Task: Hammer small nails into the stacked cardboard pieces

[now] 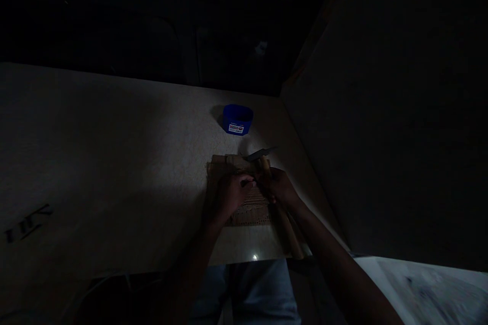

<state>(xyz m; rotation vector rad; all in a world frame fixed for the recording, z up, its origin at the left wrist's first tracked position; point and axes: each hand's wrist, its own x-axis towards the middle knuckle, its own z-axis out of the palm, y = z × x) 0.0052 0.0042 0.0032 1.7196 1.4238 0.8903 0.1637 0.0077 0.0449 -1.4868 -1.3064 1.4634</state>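
Note:
The scene is very dark. A brown wooden board (219, 167) with rows of small holes or marks lies on a pale table (114, 152). My left hand (231, 194) rests on the board with its fingers curled around a small dark object. My right hand (280, 186) is closed on a wooden-handled tool (263, 155) whose grey metal head points up and to the right. The two hands almost touch above the board's middle.
A blue tub (237, 119) with a white label stands on the table beyond the board. A dark wall panel (381, 137) rises on the right. Wooden sticks (292, 236) lie by the table's near edge. A printed sheet (430, 284) sits at lower right.

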